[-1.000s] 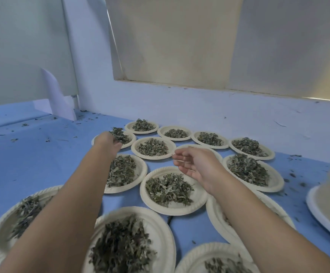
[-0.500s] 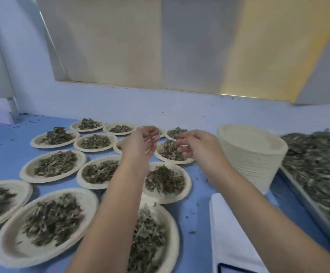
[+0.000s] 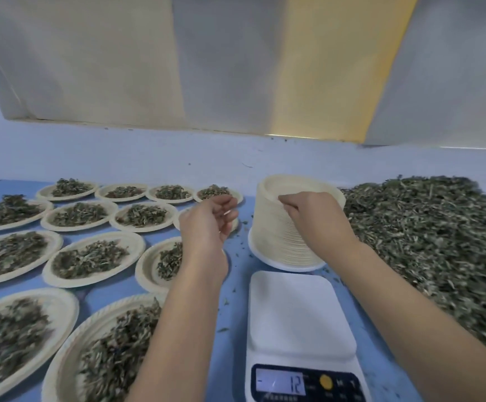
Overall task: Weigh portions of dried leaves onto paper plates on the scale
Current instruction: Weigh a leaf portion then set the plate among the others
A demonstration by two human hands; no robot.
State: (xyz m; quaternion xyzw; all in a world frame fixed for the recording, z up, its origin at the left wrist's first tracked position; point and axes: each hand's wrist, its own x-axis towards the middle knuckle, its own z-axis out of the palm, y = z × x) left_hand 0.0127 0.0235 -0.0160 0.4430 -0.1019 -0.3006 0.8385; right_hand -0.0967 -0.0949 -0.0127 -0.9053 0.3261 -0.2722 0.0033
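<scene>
The left forearm hides part of two filled plates (image 3: 141, 265), the pile of dried leaves (image 3: 427, 242) runs off the right edge, and the scale (image 3: 299, 314) display is blurred, reading roughly 12. The right grip (image 3: 317, 219) curls its fingertips onto the top rim of the stack of paper plates (image 3: 273, 236), just behind the bare scale. The left grip (image 3: 204, 227) hangs loosely curled beside the stack, nothing visible in it. Blue desk (image 3: 236, 285), pale wall (image 3: 178, 158)
</scene>
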